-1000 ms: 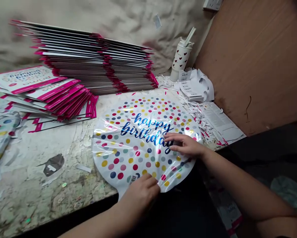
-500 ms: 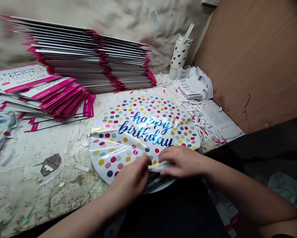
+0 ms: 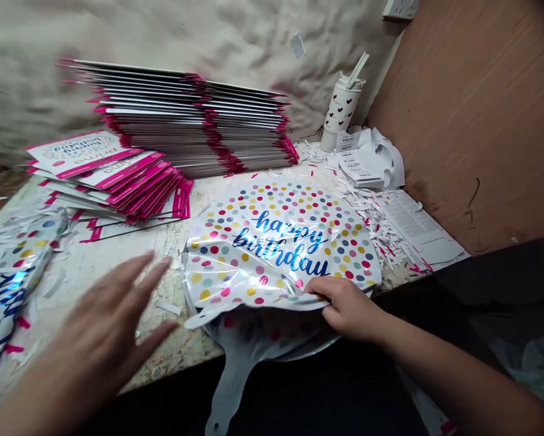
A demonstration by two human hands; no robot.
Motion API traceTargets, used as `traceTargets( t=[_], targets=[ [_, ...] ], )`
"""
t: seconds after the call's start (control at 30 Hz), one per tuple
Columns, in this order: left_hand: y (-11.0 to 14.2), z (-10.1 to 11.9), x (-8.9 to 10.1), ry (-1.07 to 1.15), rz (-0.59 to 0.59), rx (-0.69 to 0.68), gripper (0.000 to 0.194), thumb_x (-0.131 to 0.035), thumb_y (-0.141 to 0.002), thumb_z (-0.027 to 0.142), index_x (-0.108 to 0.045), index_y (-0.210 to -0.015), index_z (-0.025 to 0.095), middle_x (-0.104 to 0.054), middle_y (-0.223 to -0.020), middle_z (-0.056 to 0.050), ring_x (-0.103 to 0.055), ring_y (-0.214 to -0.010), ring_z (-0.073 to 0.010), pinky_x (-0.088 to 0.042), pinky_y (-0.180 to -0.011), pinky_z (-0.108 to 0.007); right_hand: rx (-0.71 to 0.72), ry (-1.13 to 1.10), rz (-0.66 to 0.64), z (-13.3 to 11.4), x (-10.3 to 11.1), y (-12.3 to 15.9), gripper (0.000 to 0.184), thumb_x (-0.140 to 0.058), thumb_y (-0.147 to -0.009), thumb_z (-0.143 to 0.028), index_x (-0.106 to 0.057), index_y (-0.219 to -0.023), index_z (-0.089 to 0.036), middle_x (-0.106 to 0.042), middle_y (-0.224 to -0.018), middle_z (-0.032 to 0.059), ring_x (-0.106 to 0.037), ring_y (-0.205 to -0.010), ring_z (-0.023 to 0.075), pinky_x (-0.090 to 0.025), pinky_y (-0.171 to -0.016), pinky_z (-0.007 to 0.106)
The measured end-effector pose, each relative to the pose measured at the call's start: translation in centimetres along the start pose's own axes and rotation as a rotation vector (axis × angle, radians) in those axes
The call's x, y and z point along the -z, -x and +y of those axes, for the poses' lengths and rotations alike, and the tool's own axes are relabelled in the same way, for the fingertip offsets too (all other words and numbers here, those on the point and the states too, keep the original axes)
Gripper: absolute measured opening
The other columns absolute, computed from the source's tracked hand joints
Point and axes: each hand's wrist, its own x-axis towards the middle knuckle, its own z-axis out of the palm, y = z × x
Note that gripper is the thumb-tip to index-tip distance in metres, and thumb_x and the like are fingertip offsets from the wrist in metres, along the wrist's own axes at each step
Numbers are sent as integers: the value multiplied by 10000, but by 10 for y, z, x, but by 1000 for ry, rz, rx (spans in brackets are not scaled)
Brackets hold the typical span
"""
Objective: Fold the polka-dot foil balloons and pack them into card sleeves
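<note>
- My left hand (image 3: 103,315) hung open, fingers spread, over the desk (image 3: 181,345), holding nothing.
- My right hand (image 3: 349,309) pinched a round white polka-dot foil balloon (image 3: 276,242), lifted off a second balloon (image 3: 249,339).

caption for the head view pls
Right hand grips a polka-dot birthday foil balloon on a scarred bench, left hand open beside it.

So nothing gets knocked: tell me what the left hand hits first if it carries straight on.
The left hand would probably meet the left edge of the happy birthday foil balloon first. It seems to hover, so depth is unclear and it could pass over.
</note>
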Motion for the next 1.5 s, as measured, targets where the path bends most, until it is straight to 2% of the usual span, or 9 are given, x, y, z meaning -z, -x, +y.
traceTargets(
  t=[0.17, 0.3, 0.6, 0.8, 0.9, 1.07, 1.2, 1.37, 1.5],
  targets=[
    [-28, 35, -41, 112, -84, -442, 656, -441, -779, 183, -266, -1404, 275, -501, -1335, -28, -466, -1221, -242, -365, -1023, -423, 197, 286, 52, 5, -27, 19, 568, -442, -611, -31, -562, -1157, -125, -554, -1246, 121, -491, -1168, 264, -418, -973, 386],
    [-15, 29, -71, 209, -93, -490, 663, -412, -749, 88, -335, -1377, 285, -516, -1318, 4, -513, -1178, -192, -443, -966, -299, -123, 559, 215, 51, -18, 33, 558, -402, -734, -10, -465, -1287, -47, -487, -1305, 205, -448, -1225, 298, -399, -1002, 457],
    [-12, -4, -76, 164, -55, -308, 704, -481, -770, 236, -224, -1426, 236, -378, -1422, -52, -396, -1273, -264, -377, -1031, -394, 103, 215, 131, 126, 53, 26, 406, -500, -824, -198, -550, -1227, -204, -471, -1350, 73, -399, -1275, 194, -330, -1065, 386],
    [-35, -42, -71, 500, -280, 214, 397, -423, -826, 403, -615, -1122, 219, -619, -1197, -22, -583, -1083, -223, -467, -926, -322, -196, -122, 87, 150, 104, -21, 387, -500, -797, -478, -691, -908, -161, -692, -988, 78, -618, -973, 220, -467, -868, 341],
    [-60, -48, -62, 638, -313, 530, 440, -387, -850, 513, -623, -965, 160, -719, -859, 5, -657, -771, -167, -526, -647, -231, -427, -73, 139, 149, 123, -61, 509, -490, -740, -614, -661, -751, -135, -658, -663, 46, -598, -635, 173, -463, -595, 276],
    [-87, -38, -50, 71, -177, 453, 402, -287, -906, 455, -577, -878, 179, -608, -591, 24, -585, -550, -177, -434, -471, -253, -568, 131, 193, 136, 118, -110, 383, -571, -730, -506, -577, -573, -157, -459, -453, -31, -429, -473, 108, -315, -489, 240],
    [-85, -3, -62, -146, 65, 240, 425, -336, -891, 388, -527, -1130, 93, -629, -1028, -158, -575, -970, -312, -466, -797, -457, -620, 277, 247, 131, 114, -119, 278, -583, -746, -419, -606, -625, -169, -552, -579, -5, -500, -591, 128, -331, -549, 239],
    [-74, 38, -87, -5, -172, 24, 589, -340, -874, 470, -369, -1364, 143, -351, -1422, -177, -296, -1305, -368, -300, -991, -544, -677, 456, 480, 108, 113, -118, 537, -516, -769, -574, -563, -1067, -130, -627, -963, 150, -557, -906, 290, -398, -767, 379],
    [-75, 44, -89, -17, -279, 108, 575, -320, -863, 522, -267, -1396, 312, -248, -1479, -126, -187, -1323, -448, -260, -908, -665, -195, 577, 490, 45, 49, -119, 572, -371, -883, -500, -420, -1282, -93, -462, -1302, 199, -376, -1229, 303, -269, -1016, 438]
  ],
)
